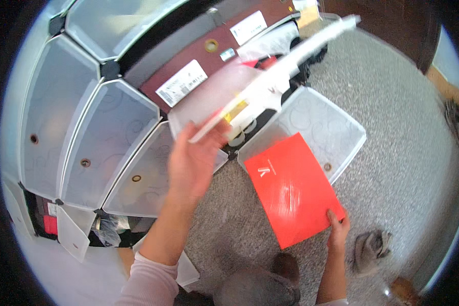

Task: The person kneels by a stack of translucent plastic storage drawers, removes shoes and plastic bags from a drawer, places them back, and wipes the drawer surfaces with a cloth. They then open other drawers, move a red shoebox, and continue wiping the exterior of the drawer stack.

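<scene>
My right hand grips a flat red folder or thin box by its lower right corner. A small white logo and fine print mark the red cover. My left hand, blurred, holds the lower left end of a thin white panel-like item, seen nearly edge-on and tilted up to the right. A yellow patch shows on its lower face. Behind the white item is an open compartment of a modular plastic cabinet, with maroon boxes bearing white labels. The red item's upper part overlaps an opened translucent door.
Closed translucent doors with finger holes line the left, joined by black connectors. At lower left, another door hangs open beside a clear plastic bag. A grey cloth-like item lies on the speckled floor at right.
</scene>
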`<action>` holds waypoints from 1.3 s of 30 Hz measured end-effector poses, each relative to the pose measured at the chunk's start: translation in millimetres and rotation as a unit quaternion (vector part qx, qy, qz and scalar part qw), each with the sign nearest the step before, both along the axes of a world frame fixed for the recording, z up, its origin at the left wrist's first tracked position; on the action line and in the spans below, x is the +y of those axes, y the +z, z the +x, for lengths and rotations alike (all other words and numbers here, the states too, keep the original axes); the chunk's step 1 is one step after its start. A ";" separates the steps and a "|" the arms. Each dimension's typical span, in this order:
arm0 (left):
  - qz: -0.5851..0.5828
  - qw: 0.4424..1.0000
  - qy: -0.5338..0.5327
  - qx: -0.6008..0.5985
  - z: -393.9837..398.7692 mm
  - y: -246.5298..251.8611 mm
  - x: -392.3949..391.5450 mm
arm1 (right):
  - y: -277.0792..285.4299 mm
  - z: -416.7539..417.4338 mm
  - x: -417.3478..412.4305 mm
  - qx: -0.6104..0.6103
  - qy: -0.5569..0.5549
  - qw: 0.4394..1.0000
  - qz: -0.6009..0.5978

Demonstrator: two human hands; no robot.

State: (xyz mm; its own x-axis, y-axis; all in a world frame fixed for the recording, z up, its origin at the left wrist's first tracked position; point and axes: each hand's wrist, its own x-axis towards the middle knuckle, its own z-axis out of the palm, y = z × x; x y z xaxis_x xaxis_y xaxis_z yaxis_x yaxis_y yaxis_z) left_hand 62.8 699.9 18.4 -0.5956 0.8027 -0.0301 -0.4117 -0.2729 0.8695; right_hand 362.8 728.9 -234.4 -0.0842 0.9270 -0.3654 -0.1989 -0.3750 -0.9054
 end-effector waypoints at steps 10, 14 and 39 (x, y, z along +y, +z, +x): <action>-0.126 0.991 -0.042 -0.018 -20.3 -83.5 -25.2 | -4.5 13.6 2.0 -0.069 0.026 0.997 -0.023; -0.231 0.968 0.000 0.101 -39.7 -100.5 -43.2 | -4.4 12.4 -0.3 -0.036 0.059 0.997 -0.035; -0.365 0.544 -0.067 0.752 8.3 -42.4 -188.6 | -5.2 24.5 7.7 -0.065 0.151 0.986 0.016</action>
